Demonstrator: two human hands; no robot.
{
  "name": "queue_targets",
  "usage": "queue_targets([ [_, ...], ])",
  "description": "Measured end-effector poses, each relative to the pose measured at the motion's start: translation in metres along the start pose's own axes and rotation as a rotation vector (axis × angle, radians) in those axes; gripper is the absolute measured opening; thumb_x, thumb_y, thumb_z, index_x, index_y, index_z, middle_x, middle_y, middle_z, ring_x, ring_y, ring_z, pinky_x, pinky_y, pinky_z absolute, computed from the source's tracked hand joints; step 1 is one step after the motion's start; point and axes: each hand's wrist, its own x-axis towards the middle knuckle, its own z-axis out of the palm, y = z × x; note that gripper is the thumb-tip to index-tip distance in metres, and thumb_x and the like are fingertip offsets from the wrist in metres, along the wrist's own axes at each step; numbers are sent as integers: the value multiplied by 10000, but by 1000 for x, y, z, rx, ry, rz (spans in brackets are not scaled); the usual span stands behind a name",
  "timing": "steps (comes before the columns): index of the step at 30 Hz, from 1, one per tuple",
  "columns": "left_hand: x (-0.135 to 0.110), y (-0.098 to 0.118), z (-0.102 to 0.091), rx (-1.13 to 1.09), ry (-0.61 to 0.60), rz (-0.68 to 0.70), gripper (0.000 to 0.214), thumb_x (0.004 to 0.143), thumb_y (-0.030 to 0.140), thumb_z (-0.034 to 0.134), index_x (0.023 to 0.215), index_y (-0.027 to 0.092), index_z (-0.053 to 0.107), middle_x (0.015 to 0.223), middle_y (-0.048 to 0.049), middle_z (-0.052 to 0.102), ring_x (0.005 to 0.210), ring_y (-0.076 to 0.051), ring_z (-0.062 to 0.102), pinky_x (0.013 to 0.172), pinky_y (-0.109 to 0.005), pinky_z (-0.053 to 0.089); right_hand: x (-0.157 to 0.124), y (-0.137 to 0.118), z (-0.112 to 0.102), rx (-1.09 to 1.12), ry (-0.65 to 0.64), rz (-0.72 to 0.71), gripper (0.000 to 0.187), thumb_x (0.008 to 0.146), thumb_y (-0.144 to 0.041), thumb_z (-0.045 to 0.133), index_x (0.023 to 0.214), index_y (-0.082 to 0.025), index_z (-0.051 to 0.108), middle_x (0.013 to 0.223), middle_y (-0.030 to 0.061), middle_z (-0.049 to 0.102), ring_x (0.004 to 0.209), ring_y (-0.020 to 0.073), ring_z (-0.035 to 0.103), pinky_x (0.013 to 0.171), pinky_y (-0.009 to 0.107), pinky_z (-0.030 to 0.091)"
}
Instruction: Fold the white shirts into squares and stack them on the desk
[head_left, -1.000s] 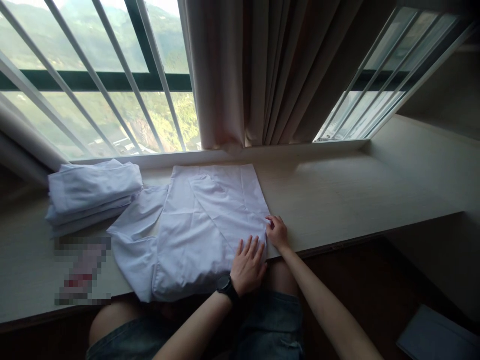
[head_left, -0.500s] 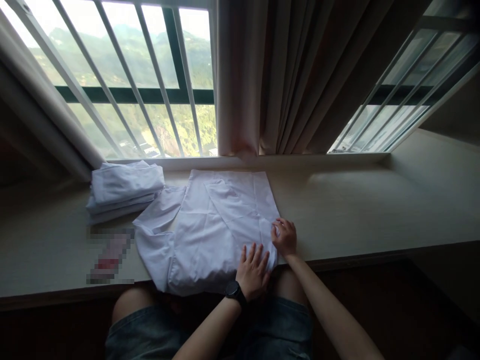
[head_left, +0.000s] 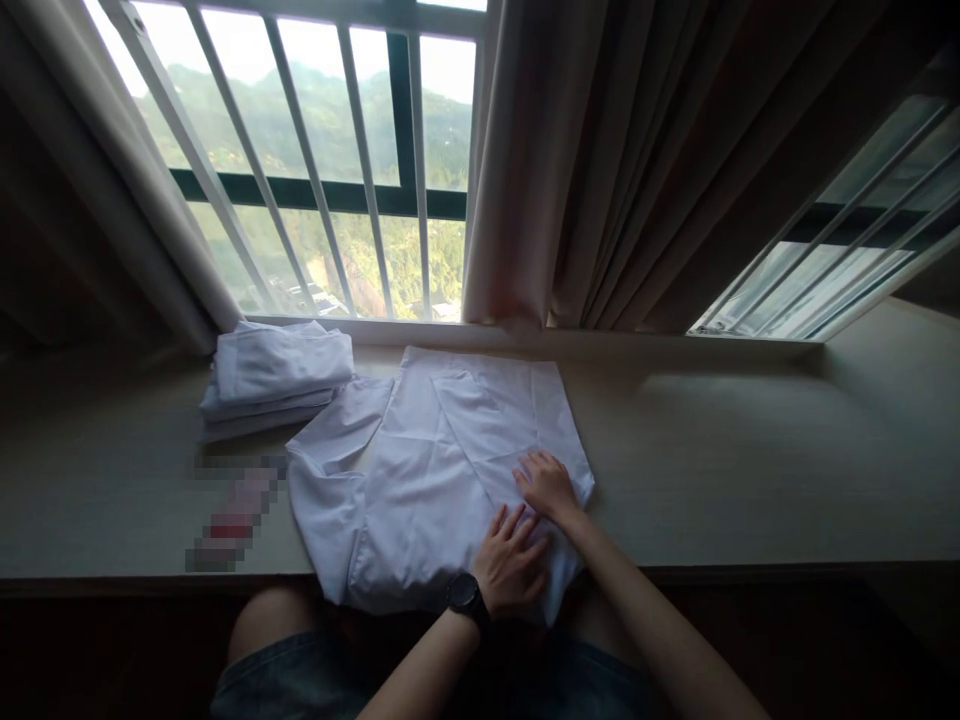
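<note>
the pale tabletop is running under the window, carrying a white garment that is lying broad and creased at its near edge, in front of the person. judging by its lie, it is looking only partly folded: a sleeve-like flap is sticking out leftward, leaving that side untucked. a white stack behind it is looking finished. the left hand is pressing the cloth, its grip spreading flat; the right hand is resting just beyond, fingers bending, whether pinching cloth i cannot tell.
</note>
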Motion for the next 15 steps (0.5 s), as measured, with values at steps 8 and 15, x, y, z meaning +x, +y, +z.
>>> queue_targets([
  [8, 2, -5, 8, -50, -31, -107, 670, 937, 496, 474, 1562, 317, 310, 1651, -56, 214, 1509, -389, 146, 1204, -633, 125, 208, -32, 22, 377, 64, 233, 415, 876, -276, 577, 1284, -240, 642, 1169, 72, 715, 1048, 217, 667, 961, 341, 492],
  [15, 5, -15, 18, -160, -87, -117, 803, 893, 424, 516, 1602, 329, 151, 1665, -32, 147, 1519, -413, 72, 1188, -697, 148, 297, -33, 74, 452, -10, 234, 362, 775, -185, 647, 1122, -208, 747, 896, 27, 756, 759, 155, 683, 793, 254, 529],
])
